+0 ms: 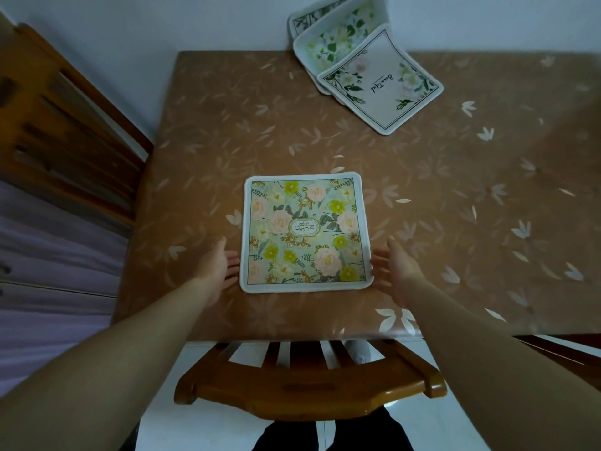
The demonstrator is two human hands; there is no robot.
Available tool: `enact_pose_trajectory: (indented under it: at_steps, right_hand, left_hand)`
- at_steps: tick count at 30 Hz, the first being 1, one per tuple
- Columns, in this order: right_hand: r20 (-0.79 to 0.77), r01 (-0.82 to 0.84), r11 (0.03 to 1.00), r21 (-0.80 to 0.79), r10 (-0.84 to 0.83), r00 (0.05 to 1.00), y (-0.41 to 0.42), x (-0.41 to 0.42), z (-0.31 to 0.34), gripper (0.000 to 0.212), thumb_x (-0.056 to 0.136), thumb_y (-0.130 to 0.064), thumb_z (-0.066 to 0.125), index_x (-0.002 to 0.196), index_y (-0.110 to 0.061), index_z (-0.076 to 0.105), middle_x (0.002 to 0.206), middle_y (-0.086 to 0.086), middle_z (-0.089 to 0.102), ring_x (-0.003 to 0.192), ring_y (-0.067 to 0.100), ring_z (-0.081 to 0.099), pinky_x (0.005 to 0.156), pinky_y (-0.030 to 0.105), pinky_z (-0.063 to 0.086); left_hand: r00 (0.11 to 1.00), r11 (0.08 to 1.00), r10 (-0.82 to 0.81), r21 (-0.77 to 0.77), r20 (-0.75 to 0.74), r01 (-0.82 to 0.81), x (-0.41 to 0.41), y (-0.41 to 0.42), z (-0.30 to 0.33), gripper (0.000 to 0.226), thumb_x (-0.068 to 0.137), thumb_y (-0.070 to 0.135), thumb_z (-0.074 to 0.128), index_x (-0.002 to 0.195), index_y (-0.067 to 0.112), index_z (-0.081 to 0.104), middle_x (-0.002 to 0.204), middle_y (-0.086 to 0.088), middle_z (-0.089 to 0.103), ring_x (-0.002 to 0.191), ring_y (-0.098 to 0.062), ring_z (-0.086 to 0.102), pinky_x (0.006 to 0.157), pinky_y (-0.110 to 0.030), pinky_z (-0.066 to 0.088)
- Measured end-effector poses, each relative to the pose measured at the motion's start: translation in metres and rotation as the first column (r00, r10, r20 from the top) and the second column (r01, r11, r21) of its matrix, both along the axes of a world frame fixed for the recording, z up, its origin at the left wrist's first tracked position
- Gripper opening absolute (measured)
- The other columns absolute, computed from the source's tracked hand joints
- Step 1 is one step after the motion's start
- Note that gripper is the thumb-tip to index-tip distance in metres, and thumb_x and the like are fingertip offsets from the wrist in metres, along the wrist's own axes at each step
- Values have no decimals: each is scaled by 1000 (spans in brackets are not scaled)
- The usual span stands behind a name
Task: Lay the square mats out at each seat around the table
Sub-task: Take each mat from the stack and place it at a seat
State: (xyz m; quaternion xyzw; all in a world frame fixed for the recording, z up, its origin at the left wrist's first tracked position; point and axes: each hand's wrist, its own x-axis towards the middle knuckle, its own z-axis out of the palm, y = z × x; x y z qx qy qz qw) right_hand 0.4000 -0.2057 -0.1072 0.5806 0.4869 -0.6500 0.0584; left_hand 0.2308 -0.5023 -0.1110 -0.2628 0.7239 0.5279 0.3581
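- While both arms reach forward over a wooden chair (309,388) pushed in at the near edge, a square floral mat (306,232) lies flat on the table (471,196), squarely between the two hands.
- This mat has a white border, pink and yellow flowers, and a small oval label at its middle reading "GARDEN".
- On the mat's left side, the left hand (218,265) is open with its palm turned toward the mat; its fingertips are at or just beside the lower left edge, and whether they touch it cannot be told. It grips nothing.
- On the mat's right side, the right hand (398,271) is likewise open, fingers spread and palm facing the mat, fingertips right at the lower right corner. It holds nothing.
- At the far edge of the table, well apart from the hands, a loose stack of mats (354,50) leans partly up against the white wall (162,24); the top one (382,84) carries a floral frame and script lettering.
- A brown cloth with pale leaf prints covers the table.
- Wooden furniture (65,131) stands to the table's left.
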Motion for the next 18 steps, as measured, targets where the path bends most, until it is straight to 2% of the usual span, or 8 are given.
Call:
enact_pose_trajectory:
  at_steps: [3,6,10,12,14,15,16,18]
  right_hand:
    - [-3,6,1000,16,-6,1000,2,-2,-2,54,105,-58,41,103,-14,72,89,3,80,70,21,76,56,33,55]
    - [-18,24,1000,14,-23,1000,1,-1,-5,51,106,-56,41,96,-16,70,66,-5,79,51,13,74,41,26,54]
    - [17,-20,1000,-6,20,1000,-4,0,-3,53,106,-57,41,99,-14,71,75,3,79,52,17,75,43,28,56]
    - [64,-97,995,-27,99,993,-7,3,0,60,105,-62,40,104,-10,71,80,8,79,66,26,77,60,36,61]
    - [126,-217,974,-60,223,967,-7,8,3,69,103,-66,37,106,-7,72,91,15,81,82,33,78,80,44,62]
    - [145,-262,962,-73,270,952,-7,10,4,71,103,-67,36,105,-6,72,91,17,82,85,36,78,83,45,62]
    - [162,-285,956,-64,292,943,-5,10,6,72,103,-66,35,103,-5,73,87,17,82,85,36,78,82,44,62]
    - [168,-296,955,32,287,943,2,4,8,66,105,-60,37,102,-4,72,80,15,81,81,35,75,74,40,59]
  left_hand:
    - [1000,1000,18,7,11,-18,2,1,0,63,106,57,34,128,5,63,125,-12,68,117,-27,63,106,-48,49]
    - [999,999,29,23,18,-30,5,2,3,62,105,58,34,127,7,62,121,-9,68,105,-21,65,98,-46,52]
    - [1000,999,-2,37,-2,2,8,1,8,59,105,59,33,120,11,64,112,-5,70,96,-15,64,78,-37,50]
    - [999,998,-39,41,-36,41,1,1,14,60,104,60,32,111,11,67,112,-4,71,99,-16,65,75,-35,47]
    - [996,996,-55,59,-69,59,-13,0,20,64,103,60,33,120,9,67,122,-6,69,113,-22,63,90,-38,46]
    - [996,996,-47,65,-79,53,-21,-2,24,67,102,61,34,129,8,64,130,-8,66,122,-24,59,101,-41,43]
    - [995,997,-34,62,-90,40,-28,-4,26,69,102,62,33,135,9,62,138,-9,62,129,-26,55,109,-45,40]
    - [995,1000,3,15,-103,-1,-33,-11,27,70,102,63,30,138,11,61,146,-9,59,135,-27,52,114,-49,36]
